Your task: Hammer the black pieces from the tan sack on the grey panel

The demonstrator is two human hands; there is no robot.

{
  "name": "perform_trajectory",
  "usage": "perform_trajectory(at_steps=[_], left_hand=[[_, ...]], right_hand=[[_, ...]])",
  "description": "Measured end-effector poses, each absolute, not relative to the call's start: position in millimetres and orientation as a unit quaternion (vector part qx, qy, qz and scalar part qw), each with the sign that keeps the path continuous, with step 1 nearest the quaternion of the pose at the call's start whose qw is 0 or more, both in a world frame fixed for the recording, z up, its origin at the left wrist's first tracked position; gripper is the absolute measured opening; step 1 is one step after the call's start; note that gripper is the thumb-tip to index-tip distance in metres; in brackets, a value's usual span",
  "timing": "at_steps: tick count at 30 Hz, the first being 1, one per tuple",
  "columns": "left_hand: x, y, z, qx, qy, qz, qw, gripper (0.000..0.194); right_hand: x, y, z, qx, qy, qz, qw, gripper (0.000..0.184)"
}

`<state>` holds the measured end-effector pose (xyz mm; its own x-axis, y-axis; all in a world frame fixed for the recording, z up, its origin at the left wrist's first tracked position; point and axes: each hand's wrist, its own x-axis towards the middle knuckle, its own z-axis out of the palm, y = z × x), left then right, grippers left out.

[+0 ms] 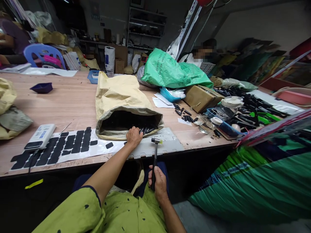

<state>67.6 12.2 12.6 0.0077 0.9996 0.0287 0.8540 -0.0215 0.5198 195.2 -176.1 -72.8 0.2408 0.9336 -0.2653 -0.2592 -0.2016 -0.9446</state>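
Note:
My right hand (159, 183) is wrapped round the black handle of a small hammer (155, 155). The hammer stands upright in front of the table edge, its head with a yellow-green tip uppermost. At the mouth of a tan woven sack (119, 92), my left hand (134, 136) is closed, with its fingers curled and their tips hidden. What it holds, if anything, cannot be made out. Black elongated pieces (148, 129) lie inside the sack's opening, just right of that hand. Under the opening is a flat, pale translucent sheet (167, 142) on the table.
Left on the table (70, 106) are a white device (40, 137) and a sheet of black stickers (77, 142). To the right lie loose black parts (186, 118), a cardboard box (202, 97) and blue baskets. A green sack (175, 69) stands behind; a person sits beyond it.

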Motion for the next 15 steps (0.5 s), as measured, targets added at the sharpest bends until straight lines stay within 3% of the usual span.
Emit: perform_trajectory(at_steps=[9, 15], left_hand=[[24.4, -33.5, 14.8, 0.726, 0.576, 0.314, 0.205, 0.012], [6.9, -59.4, -5.9, 0.775, 0.535, 0.286, 0.177, 0.013]], right_hand=[[194.5, -176.1, -77.2, -0.555, -0.300, 0.539, 0.557, 0.047], [193.8, -175.4, -73.7, -0.560, -0.308, 0.529, 0.558, 0.048]])
